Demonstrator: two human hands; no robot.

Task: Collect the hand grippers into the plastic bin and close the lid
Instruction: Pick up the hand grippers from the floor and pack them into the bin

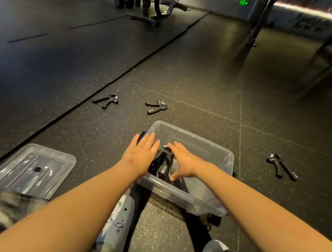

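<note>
Well, one bin [188, 199] sits on the floor: clear, stiff, light, best lifted by its rim. One lid [36, 169] lies to its left, thin and likely flexible. Three grippers remain out — left gripper [106, 101], middle gripper [156, 107], right gripper [281, 166] — hard, light, taken by a handle. The heap [161, 161] inside is uncountable. Left hand [143, 152] and right hand [183, 160] hover above it, fingers straight, holding nothing.

The floor [197, 86] is dark speckled rubber, with smooth black mats [53, 54] at the left. Metal equipment legs [143, 18] stand far back. A green light [243, 2] glows beyond.
</note>
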